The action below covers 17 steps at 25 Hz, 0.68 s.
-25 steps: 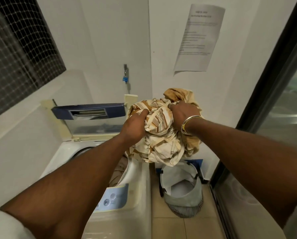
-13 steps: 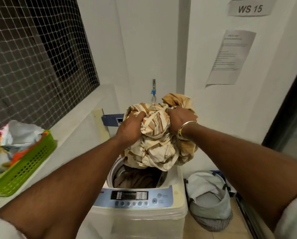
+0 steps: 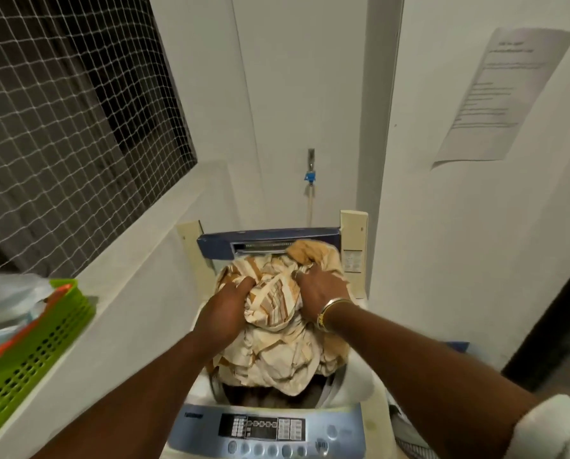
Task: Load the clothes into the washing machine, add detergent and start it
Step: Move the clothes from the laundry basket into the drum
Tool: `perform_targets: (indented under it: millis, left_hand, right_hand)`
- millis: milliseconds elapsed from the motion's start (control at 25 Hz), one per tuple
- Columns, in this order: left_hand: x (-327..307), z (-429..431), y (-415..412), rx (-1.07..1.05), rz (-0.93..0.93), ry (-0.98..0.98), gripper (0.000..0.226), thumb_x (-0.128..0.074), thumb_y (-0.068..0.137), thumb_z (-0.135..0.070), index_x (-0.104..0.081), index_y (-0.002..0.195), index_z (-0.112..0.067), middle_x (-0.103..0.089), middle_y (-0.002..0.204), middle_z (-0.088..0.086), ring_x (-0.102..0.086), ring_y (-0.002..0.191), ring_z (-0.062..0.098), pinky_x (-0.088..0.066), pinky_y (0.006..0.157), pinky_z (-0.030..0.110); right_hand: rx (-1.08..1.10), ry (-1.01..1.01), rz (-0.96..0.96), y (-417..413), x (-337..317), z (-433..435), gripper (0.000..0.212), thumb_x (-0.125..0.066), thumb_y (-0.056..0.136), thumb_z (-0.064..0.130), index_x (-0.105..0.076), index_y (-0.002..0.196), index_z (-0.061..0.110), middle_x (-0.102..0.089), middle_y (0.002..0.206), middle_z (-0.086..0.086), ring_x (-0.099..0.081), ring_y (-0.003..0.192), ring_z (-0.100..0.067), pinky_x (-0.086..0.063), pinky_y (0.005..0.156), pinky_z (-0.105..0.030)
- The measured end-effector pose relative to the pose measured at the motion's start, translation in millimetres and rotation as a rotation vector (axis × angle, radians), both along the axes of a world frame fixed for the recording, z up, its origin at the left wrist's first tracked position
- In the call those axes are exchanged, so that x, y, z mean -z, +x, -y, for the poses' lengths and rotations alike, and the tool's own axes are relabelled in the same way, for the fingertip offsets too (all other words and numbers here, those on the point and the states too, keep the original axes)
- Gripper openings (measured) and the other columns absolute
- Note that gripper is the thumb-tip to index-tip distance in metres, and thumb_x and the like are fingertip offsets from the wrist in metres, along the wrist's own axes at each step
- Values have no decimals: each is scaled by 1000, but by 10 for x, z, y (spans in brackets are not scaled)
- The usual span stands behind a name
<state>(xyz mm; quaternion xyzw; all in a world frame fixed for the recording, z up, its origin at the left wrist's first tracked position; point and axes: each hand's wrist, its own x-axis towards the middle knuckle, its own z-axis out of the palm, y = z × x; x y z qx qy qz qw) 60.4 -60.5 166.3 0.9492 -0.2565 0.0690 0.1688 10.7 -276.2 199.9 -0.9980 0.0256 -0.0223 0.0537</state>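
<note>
A large crumpled bundle of cream and tan striped cloth is held over the round opening of a white top-loading washing machine. The bundle's lower folds hang into the mouth of the drum, where darker fabric is dimly seen beneath; whether the two touch cannot be told. The bundle is gripped from above by both hands. The left hand is closed on the left side of the cloth, its fingers dug into the folds. The right hand is clenched on the upper right part, fingers curled into the fabric, and a thin gold bangle is worn at that wrist.

The machine's blue-edged lid is folded upright behind the bundle. A blue control panel with a dark display and a row of round buttons is seen at the near edge. On the white ledge to the left, a perforated green plastic basket is set, with blurred orange and white items inside. A net-covered window is seen above the ledge. A metal tap with a blue fitting is mounted on the wall behind, and a printed paper notice is fixed to the right wall.
</note>
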Motion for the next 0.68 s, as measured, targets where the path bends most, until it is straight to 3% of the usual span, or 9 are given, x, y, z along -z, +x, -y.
perform_targets:
  millis: [160,440,680]
  left_hand:
    - [614,107,267,-6,-131,57,45,-44,98,-50,-38,142,-40,-51,144,-4,-54,125,18,-46,102,32]
    - [1254,239,546,-20,-282,80,54,-47,89,-57,-38,140,-42,-55,137,-5,-57,121,17,-48,98,32]
    - [1753,128,858,-9,-405,197,58,-54,89,-53,-34,142,-42,-53,133,-2,-60,117,25,-52,90,40]
  right_hand:
    - [-23,36,-116,244,584,166,62,-72,82,28,-46,138,26,-52,133,-14,-60,110,-35,-52,88,-41]
    - [-46,86,-337,684,1295,333,82,-79,75,31,-36,144,26,-40,142,-16,-55,118,-38,-50,94,-44]
    - [-58,71,-423,943,1877,181,77,-76,74,39,-40,141,28,-52,131,-14,-57,115,-37,-48,96,-44]
